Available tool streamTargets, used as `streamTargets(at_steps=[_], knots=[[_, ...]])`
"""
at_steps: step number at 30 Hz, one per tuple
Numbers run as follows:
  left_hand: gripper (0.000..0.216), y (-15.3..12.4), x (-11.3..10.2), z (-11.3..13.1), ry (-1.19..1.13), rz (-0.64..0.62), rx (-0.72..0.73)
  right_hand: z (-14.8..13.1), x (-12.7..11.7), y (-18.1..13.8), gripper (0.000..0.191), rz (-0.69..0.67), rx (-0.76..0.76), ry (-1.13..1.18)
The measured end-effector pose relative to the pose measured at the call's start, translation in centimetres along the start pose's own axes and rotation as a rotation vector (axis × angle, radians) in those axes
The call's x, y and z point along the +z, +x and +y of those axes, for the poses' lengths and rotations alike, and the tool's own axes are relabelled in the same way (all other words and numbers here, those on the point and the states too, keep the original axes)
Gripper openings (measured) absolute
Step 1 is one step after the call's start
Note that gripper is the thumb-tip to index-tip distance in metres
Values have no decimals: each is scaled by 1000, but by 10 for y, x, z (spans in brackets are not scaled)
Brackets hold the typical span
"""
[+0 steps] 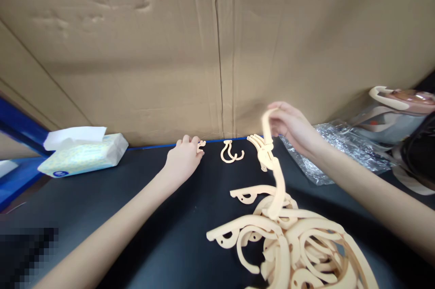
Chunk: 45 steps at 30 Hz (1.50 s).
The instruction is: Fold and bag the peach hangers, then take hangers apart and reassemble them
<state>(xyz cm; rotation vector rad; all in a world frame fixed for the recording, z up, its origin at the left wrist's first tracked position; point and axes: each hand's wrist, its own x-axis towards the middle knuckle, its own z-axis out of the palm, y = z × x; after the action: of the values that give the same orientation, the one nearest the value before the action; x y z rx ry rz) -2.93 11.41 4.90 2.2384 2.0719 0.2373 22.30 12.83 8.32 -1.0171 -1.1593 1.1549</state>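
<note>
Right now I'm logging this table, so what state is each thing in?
Tissue pack: open, tissue out
Single hanger: held up in right hand, blurred
Hanger pile: loosely heaped
Two hooks: lying down, overlapping
Plastic wrap: crumpled
Pink-lidded container: lid on
Small cream piece: partly covered by left hand

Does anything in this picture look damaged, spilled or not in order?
Yes, slightly: the cardboard at the back is dented and creased toward the upper left, so it looks knocked. The beige hangers lie in a jumbled pile. A patch of coarse squares covers the lower left corner, hiding what is there. I see no spill.
</note>
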Motion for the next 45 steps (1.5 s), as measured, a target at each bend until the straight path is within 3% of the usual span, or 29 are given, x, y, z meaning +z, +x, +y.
streamTargets(at_steps=[3, 5, 8, 10, 11, 13, 15, 18, 20, 24, 27, 30, 32, 34, 36, 39, 42, 45], knots=[[34, 0, -7, 3, -145, 22, 28, 3, 1, -1, 16, -11, -4, 18], [49, -3, -15, 8, -278, -39, 93, 4, 3, -2, 17, 0, -25, 21], [67, -12, -27, 18, -817, -424, 177, 7, 4, -3, 16, 42, -93, -49], [49, -18, -32, 23, -1252, -646, 139, 7, 3, -4, 15, 58, -206, -181], [36, -20, -34, 25, -1406, -676, 93, 7, 2, -5, 13, 65, -292, -290], [18, -24, -36, 29, -1538, -586, 5, 6, 0, -9, 9, 90, -521, -603], [18, -25, -37, 32, -1566, -471, -55, 4, 0, -14, 5, 90, -803, -1010], [22, -27, -34, 37, -1530, -386, -133, 4, 6, -25, 16, -97, -1179, -1521], [22, -31, -30, 42, -1504, -415, -180, 6, 12, -31, 22, -234, -1258, -1682], [22, -41, -20, 55, -1447, -565, -219, 15, 21, -41, 19, -387, -1208, -1743], [24, -43, -16, 62, -1340, -532, -213, 18, 25, -44, 20, -446, -1120, -1767], [24, -46, -10, 64, -1232, -434, -199, 19, 29, -45, 23, -508, -842, -1728], [23, -51, -5, 65, -1209, -366, -162, 20, 30, -43, 23, -542, -596, -1573], [23, -56, -3, 64, -1110, -252, -23, 21, 29, -36, 17, -572, -363, -1314], [26, -57, -6, 60, -963, -128, 152, 21, 24, -26, 18, -574, -225, -1094], [33, -40, -25, 41, -816, -82, 249, 17, 9, -11, 30, -430, -229, -975], [29, -10, -50, 6, -722, -113, 121, 9, -7, -1, 32, -309, -328, -954], [16, 13, -62, -33, -651, -207, -53, 2, -22, 1, 31, -281, -454, -1047]])
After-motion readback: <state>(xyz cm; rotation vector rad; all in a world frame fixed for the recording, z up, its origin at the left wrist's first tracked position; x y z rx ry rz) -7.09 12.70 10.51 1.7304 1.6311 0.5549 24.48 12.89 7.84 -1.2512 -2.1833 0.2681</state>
